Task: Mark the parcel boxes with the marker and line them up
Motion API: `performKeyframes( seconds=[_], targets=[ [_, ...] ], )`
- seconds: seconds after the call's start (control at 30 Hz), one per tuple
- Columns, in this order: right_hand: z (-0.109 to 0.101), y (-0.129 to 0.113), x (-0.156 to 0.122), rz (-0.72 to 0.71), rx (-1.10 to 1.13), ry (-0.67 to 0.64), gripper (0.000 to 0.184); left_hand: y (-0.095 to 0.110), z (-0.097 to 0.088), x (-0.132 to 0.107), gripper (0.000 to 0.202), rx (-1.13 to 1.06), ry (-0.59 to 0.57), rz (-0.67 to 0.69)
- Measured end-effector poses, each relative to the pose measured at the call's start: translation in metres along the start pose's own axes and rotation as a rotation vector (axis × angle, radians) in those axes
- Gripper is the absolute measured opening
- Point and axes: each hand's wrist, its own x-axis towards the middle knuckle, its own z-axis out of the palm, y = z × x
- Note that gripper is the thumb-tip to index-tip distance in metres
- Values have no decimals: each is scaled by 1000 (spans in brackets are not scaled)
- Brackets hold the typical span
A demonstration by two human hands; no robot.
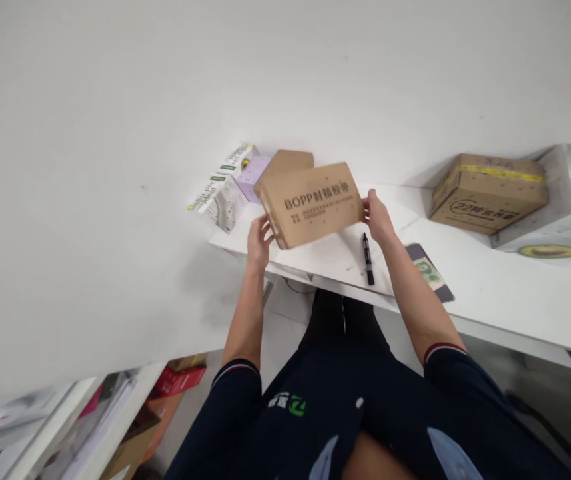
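Near the centre of the frame, a BOPP sealing-tape carton (312, 207) of smooth brown cardboard, flat-faced with dark print, tilts above the white desk (490, 293). The left hand (259, 241), fingers curled and partly spread, grips its lower left corner; the right hand (377, 217) pinches its right edge, fingertips partly hidden behind it. Below the right hand lies a slim black marker (368, 261). At the right of the frame sits a boxy cardboard carton (490, 199) with yellow tape; left of centre stands a matte lilac box (252, 176).
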Motion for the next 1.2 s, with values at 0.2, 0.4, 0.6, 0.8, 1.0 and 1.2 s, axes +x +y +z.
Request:
performKeyframes(
  seconds=[0.2,0.4,0.6,0.8,1.0,1.2],
  targets=[
    [-14,7,-98,183,39,61,63,-35,3,-69,45,-82,-12,35],
    [-4,2,-146,134,-70,87,52,-32,5,-88,59,-47,92,90],
    [-19,13,-144,89,-130,19,60,-28,4,-92,57,-94,93,74],
    [-43,30,-112,-23,-242,139,69,-26,17,-84,52,-252,47,-21],
    [-31,15,-131,39,120,16,66,-16,17,-78,64,-241,19,-45],
    [-23,13,-171,-67,85,88,61,-16,10,-102,48,-242,-17,36]
  ],
)
